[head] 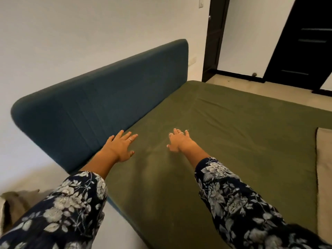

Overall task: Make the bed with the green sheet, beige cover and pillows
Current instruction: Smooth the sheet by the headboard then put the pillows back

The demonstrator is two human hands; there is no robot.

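The person leaned over the bed with both arms stretched out toward twelve o'clock, each in a dark sleeve printed with pale flowers. The left hand (120, 147) lay flat on the olive-green fitted sheet (224, 141), palm down, fingers spread wide and gripping nothing; its fingertips (122, 131) reached right up to the foot of the padded teal-blue fabric headboard (100, 103), though I could not tell whether they actually touched it. A ring showed on one finger. The right hand (178, 141), just off to three o'clock of the left, was likewise opened out with the palm pressed down on the green sheet, fingers splayed and holding nothing, two rings catching the light. The sheet covered the whole mattress from the headboard outward, mostly smooth, with soft creases running from the far corner at one o'clock and faint folds between the two hands. At three o'clock, along the edge of the view, a strip of the beige cover (324, 177) lay on top of the sheet. At eight o'clock, down on the pale floor beside the bed, sat a crumpled heap of greyish-beige cloth (16, 203). A dark door frame (213, 38) stood beyond the headboard at one o'clock against the white wall.
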